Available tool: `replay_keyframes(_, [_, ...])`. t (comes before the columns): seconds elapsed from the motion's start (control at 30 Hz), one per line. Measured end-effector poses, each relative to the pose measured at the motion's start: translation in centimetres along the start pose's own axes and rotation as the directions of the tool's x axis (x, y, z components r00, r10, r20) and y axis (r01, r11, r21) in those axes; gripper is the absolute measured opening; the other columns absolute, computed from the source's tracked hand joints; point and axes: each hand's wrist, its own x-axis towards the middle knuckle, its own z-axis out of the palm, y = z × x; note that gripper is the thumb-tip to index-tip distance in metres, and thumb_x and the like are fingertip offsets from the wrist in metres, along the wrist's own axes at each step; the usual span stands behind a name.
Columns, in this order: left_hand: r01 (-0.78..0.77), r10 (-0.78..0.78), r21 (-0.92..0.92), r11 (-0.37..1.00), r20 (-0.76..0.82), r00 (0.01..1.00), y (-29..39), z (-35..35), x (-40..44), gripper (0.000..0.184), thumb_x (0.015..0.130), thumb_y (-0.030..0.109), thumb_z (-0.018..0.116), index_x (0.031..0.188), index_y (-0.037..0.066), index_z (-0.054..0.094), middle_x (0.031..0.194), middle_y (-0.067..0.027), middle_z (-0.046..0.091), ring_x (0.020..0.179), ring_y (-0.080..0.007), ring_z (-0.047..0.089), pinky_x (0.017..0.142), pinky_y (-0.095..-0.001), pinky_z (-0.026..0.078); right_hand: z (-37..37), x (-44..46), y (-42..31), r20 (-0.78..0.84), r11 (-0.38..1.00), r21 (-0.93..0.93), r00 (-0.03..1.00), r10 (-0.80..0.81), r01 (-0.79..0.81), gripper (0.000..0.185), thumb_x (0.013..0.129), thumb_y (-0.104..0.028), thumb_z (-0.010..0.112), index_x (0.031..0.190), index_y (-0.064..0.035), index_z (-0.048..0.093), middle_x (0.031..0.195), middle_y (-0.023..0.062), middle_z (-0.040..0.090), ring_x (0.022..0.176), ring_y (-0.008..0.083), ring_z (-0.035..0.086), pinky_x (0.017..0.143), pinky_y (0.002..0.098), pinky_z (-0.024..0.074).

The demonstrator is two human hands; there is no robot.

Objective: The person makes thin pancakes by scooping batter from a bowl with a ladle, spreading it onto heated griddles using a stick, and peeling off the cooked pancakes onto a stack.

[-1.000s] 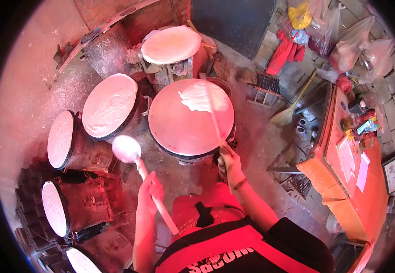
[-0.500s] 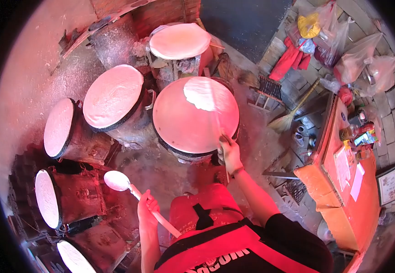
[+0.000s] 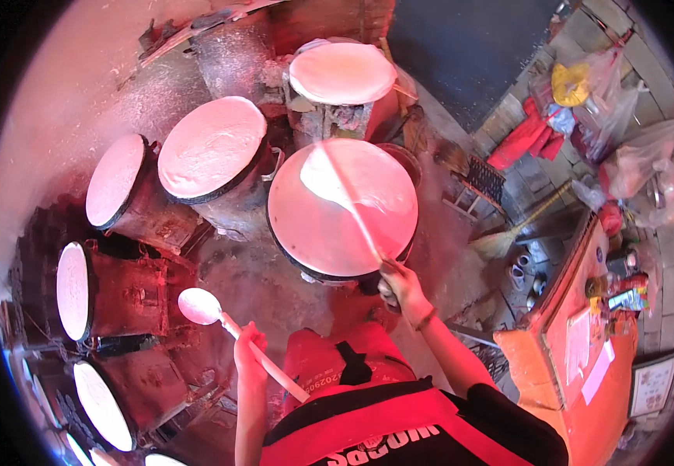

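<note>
My left hand (image 3: 251,346) is closed round the handle of a ladle (image 3: 199,306), its pale, coated bowl held over the floor. My right hand (image 3: 404,289) grips a long thin stick (image 3: 362,224) that slants up and left across a round griddle (image 3: 306,237). White batter (image 3: 323,177) covers the upper part of the griddle, and the stick lies across its edge. Whether the stick's far end touches the batter I cannot tell. The rest of the griddle's surface looks bare and smooth.
Several drum stoves curve round the left, including one with a pale round top (image 3: 212,147) and another (image 3: 343,74) behind the griddle. At right stand an orange-covered table (image 3: 527,361), a broom (image 3: 500,242) and plastic bags (image 3: 640,159) on the brick floor.
My right hand has swung the stick's far end leftward over the griddle. The batter patch reaches differently, more along the stick's line. The whole view has shifted slightly; the ladle stays in my left hand.
</note>
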Motion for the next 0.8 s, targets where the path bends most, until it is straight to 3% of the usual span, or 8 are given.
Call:
replay_keyframes(0.03, [0.033, -0.033, 0.008, 0.999, 0.056, 0.998, -0.7, -0.4, 0.4, 0.014, 0.083, 0.023, 0.064, 0.086, 0.013, 0.054, 0.076, 0.0022, 0.053, 0.077, -0.0130, 0.054, 0.075, -0.0291, 0.041, -0.8, 1.2, 0.4, -0.246, 0.997, -0.069, 0.969, 0.016, -0.034, 0.039, 0.093, -0.033, 0.054, 0.131, -0.0266, 0.049, 0.052, -0.0078, 0.032, 0.037, 0.0055, 0.030, 0.033, 0.0234, 0.0239])
replay_keyframes(0.13, [0.078, -0.078, 0.001, 0.997, 0.075, 0.994, -2.0, 0.2, -0.5, 0.021, 0.083, 0.022, 0.063, 0.098, 0.011, 0.054, 0.088, 0.0004, 0.057, 0.087, -0.0146, 0.055, 0.080, -0.0299, 0.040, -2.9, 2.3, -0.8, -0.270, 0.984, 0.064, 0.952, -0.145, 0.168, 0.039, 0.093, -0.035, 0.054, 0.131, -0.0260, 0.050, 0.052, -0.0071, 0.033, 0.038, 0.0053, 0.031, 0.033, 0.0235, 0.0251])
replay_keyframes(0.27, [0.048, -0.046, -0.065, 0.997, 0.035, 0.998, -3.5, 3.0, -2.2, 0.034, 0.085, 0.021, 0.060, 0.114, 0.006, 0.053, 0.105, -0.0036, 0.058, 0.103, -0.0178, 0.053, 0.087, -0.0317, 0.038, -0.7, 4.4, -2.6, 0.053, 0.988, -0.144, 0.998, -0.043, 0.050, 0.044, 0.092, -0.036, 0.055, 0.135, -0.0285, 0.046, 0.055, -0.0074, 0.032, 0.039, 0.0048, 0.030, 0.035, 0.0225, 0.0252])
replay_keyframes(0.43, [0.039, -0.027, -0.121, 0.992, 0.098, 0.995, -5.6, 4.9, -3.9, 0.044, 0.088, 0.013, 0.053, 0.132, 0.016, 0.047, 0.136, -0.0076, 0.036, 0.123, -0.0204, 0.040, 0.103, -0.0343, 0.033, -3.1, 1.6, -5.3, 0.329, 0.969, -0.217, 0.926, 0.183, -0.114, 0.046, 0.095, -0.034, 0.048, 0.140, -0.0288, 0.038, 0.055, -0.0073, 0.028, 0.039, 0.0050, 0.025, 0.035, 0.0236, 0.0213])
replay_keyframes(0.53, [0.087, -0.078, -0.184, 0.979, 0.054, 0.995, -6.4, 5.7, -5.0, 0.045, 0.088, 0.012, 0.052, 0.133, 0.015, 0.046, 0.135, -0.0073, 0.037, 0.124, -0.0202, 0.039, 0.102, -0.0336, 0.035, -7.2, 3.2, -6.0, 0.216, 0.952, -0.305, 0.972, 0.091, -0.021, 0.044, 0.094, -0.027, 0.048, 0.138, -0.0271, 0.041, 0.051, -0.0075, 0.028, 0.037, 0.0056, 0.025, 0.035, 0.0235, 0.0207])
replay_keyframes(0.6, [0.082, -0.079, -0.191, 0.978, 0.024, 0.997, -7.2, 5.8, -5.5, 0.046, 0.088, 0.012, 0.052, 0.133, 0.016, 0.046, 0.134, -0.0065, 0.038, 0.123, -0.0193, 0.039, 0.101, -0.0334, 0.037, -6.2, 3.6, -8.9, -0.048, 0.975, -0.201, 0.995, 0.083, -0.091, 0.046, 0.092, -0.033, 0.054, 0.135, -0.0239, 0.045, 0.053, -0.0070, 0.033, 0.038, 0.0051, 0.031, 0.034, 0.0223, 0.0232])
replay_keyframes(0.63, [0.081, -0.081, -0.221, 0.972, 0.007, 0.997, -7.8, 5.8, -5.6, 0.046, 0.088, 0.012, 0.052, 0.133, 0.017, 0.046, 0.132, -0.0057, 0.039, 0.122, -0.0186, 0.040, 0.101, -0.0333, 0.037, -6.3, 5.1, -9.2, 0.000, 0.980, -0.196, 0.999, -0.032, 0.032, 0.047, 0.092, -0.033, 0.053, 0.137, -0.0236, 0.043, 0.052, -0.0071, 0.032, 0.038, 0.0054, 0.030, 0.034, 0.0230, 0.0230])
replay_keyframes(0.8, [0.077, -0.097, -0.249, 0.965, -0.071, 0.993, -9.2, 5.8, -7.5, 0.049, 0.082, 0.009, 0.057, 0.130, 0.020, 0.050, 0.123, -0.0007, 0.043, 0.114, -0.0160, 0.042, 0.099, -0.0314, 0.037, -5.8, 10.5, -7.7, 0.308, 0.910, -0.412, 0.946, 0.096, 0.042, 0.042, 0.093, -0.031, 0.053, 0.135, -0.0248, 0.047, 0.052, -0.0067, 0.031, 0.039, 0.0050, 0.027, 0.035, 0.0235, 0.0220])
